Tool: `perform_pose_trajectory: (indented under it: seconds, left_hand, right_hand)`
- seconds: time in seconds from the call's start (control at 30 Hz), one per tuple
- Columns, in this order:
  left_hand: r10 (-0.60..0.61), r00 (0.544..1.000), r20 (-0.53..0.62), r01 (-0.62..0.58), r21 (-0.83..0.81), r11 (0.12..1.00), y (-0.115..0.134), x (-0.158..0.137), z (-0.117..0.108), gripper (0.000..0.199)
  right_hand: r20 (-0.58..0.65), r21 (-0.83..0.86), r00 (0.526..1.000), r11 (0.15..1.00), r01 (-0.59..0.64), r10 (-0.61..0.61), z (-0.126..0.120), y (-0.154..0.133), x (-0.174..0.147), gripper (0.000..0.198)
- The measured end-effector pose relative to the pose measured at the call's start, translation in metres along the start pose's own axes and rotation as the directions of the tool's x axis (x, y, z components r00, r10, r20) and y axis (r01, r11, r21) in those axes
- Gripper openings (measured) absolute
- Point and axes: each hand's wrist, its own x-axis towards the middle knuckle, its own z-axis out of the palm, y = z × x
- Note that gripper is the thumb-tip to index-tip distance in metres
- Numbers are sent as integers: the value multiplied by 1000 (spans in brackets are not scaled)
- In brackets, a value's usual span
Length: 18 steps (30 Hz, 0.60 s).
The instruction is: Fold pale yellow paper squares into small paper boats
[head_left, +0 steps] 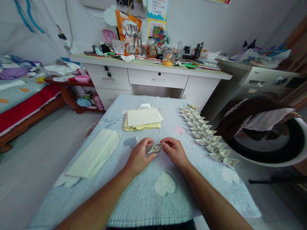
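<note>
Between my hands is a small folded paper boat (155, 148), pale with darker printed marks. My right hand (175, 151) pinches its right end between thumb and fingertips. My left hand (141, 156) curls around its left end, thumb below and fingers above; the exact contact there is partly hidden. Further up the cloth lies a stack of cream and yellow paper sheets (143, 118). Left of my left hand are pale green folded sheets (96, 153). Rows of several similar folded paper boats (202, 127) stand along the right side.
A blue patterned cloth (153, 204) covers the table. Behind it stands a white desk (158, 76) crowded with a jar (152, 48), an orange bag (128, 30) and other items. On the right is a front-loading washing machine (261, 83) with its door open; a bed (26, 95) is at left.
</note>
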Motion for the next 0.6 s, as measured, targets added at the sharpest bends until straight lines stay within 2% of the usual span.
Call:
perform_pose_trajectory:
  seconds: [0.07,0.23,0.33,0.43,0.53,0.6]
  left_hand:
    - [-9,1000,-2,9,10,1000,0,2,-1,40]
    - [-64,998,3,64,-28,998,4,5,-3,13]
    - [-72,997,-6,72,-42,997,6,5,-3,13]
    - [-86,996,-27,84,-78,993,5,6,-3,21]
    - [-114,992,-50,105,-154,982,2,6,-2,29]
    - [-119,992,-44,111,-160,981,0,6,-3,27]
  right_hand:
    - [-10,37,1000,999,-29,29,0,-1,0,23]
    - [3,86,998,995,-57,56,-2,-1,2,23]
    - [19,78,998,995,-55,54,-4,-1,3,20]
    - [19,46,999,998,-34,33,-9,-8,5,17]
    - [-43,-36,999,999,23,-24,-22,-27,6,14]
    - [-112,-90,990,993,74,-84,-36,-46,6,14]
